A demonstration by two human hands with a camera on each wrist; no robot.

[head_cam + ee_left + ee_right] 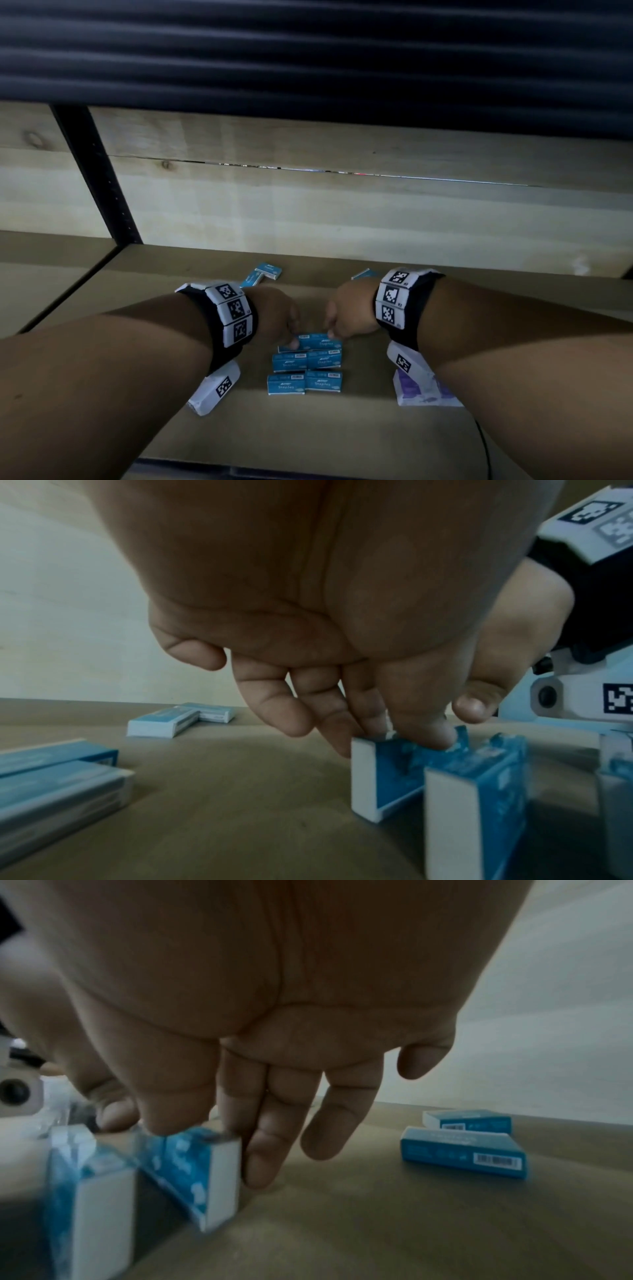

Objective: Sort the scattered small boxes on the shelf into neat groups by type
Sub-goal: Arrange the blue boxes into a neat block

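Note:
A blue staples box (317,342) (387,777) (185,1161) lies on the brown shelf board (325,428), just behind a tidy two-by-two block of like boxes (305,371) (476,804) (92,1204). My left hand (284,325) (383,734) pinches its left end, thumb on top and fingers down the far side. At its right end my right hand (337,329) (212,1139) pinches it the same way. Two loose blue boxes (262,275) (178,721) lie at the back left. Others (462,1148) lie at the back right, mostly hidden behind my right wrist in the head view.
A pale wooden back panel (342,212) closes the shelf, with a black upright post (99,178) at the left. More blue boxes (51,777) lie left of my left hand. A white and purple pack (424,390) sits under my right forearm, and a black cable (483,442) runs at front right.

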